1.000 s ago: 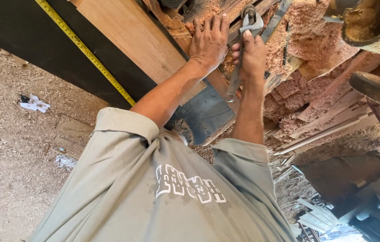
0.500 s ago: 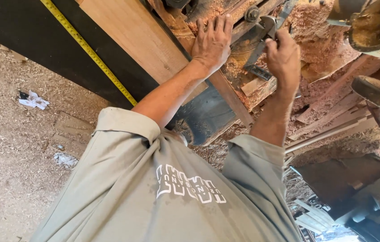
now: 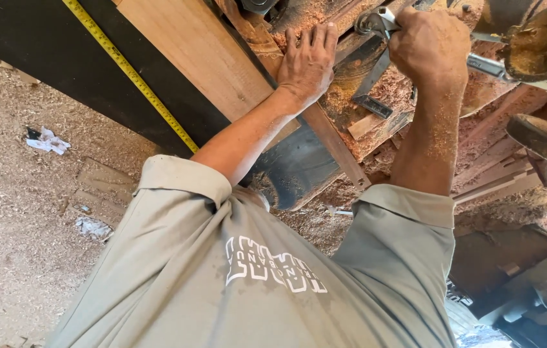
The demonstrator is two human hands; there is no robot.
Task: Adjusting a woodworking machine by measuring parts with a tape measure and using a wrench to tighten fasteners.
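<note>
Both hands work up among sawdust-caked machine parts. Right hand (image 3: 429,46) has its fingers clamped round a metal wrench (image 3: 380,22) (its ring end juts out left of the fist). Left hand (image 3: 307,61) lies flat, fingers slightly spread, beside a pale wooden board (image 3: 193,55) edged by a yellow measuring tape (image 3: 128,71).

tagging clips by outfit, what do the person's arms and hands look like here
Both arms come out of short, loose grey-green sleeves of a shirt with white printing. The forearms are bare. Left hand and right hand wear no gloves; sawdust clings to the right forearm.
</note>
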